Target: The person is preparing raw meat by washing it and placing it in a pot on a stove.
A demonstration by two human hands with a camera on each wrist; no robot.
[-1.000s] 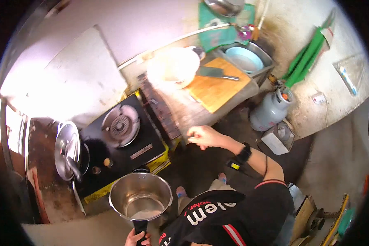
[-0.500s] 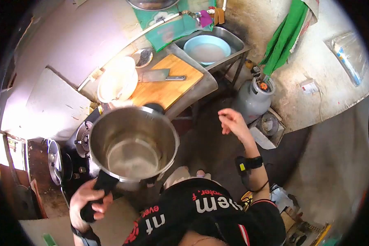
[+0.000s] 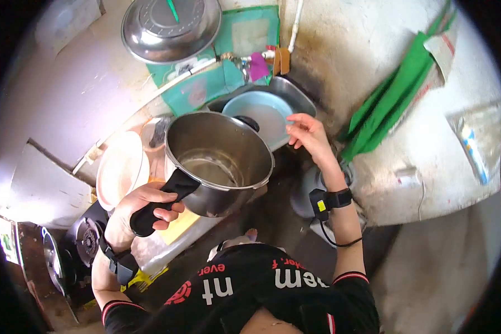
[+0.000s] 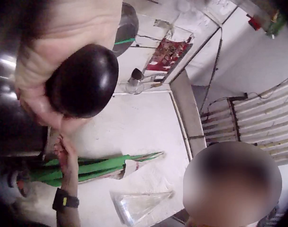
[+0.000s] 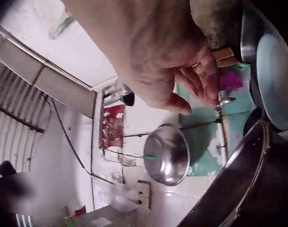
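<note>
My left hand (image 3: pixel 146 207) grips the black handle (image 3: pixel 182 186) of a deep steel pot (image 3: pixel 222 133), held up in front of the body with its mouth tilted toward the head camera. In the left wrist view the rounded handle end (image 4: pixel 89 78) pokes out of the curled fingers. To the pot's right, my right hand (image 3: pixel 312 138) hovers with loosely bent fingers and nothing in them, overlapping the edge of a light-blue basin (image 3: pixel 245 100). The right wrist view shows that hand (image 5: pixel 153 56) apart from the pot's rim (image 5: pixel 243 163).
The basin sits in a metal sink (image 3: pixel 295 92) below a tap (image 5: pixel 226 101). A steel lid-like vessel (image 3: pixel 172 28) hangs on the wall. A pale bowl (image 3: pixel 122 167) is left of the pot; a stove (image 3: pixel 86 239) stands beyond. A grey gas cylinder (image 3: pixel 306 195) is at right, under green cloth (image 3: pixel 384 100).
The left hand has lifted the pot from beside the stove and carried it right, toward the sink. The right hand has moved up to the basin's side. The head view has swung right.
</note>
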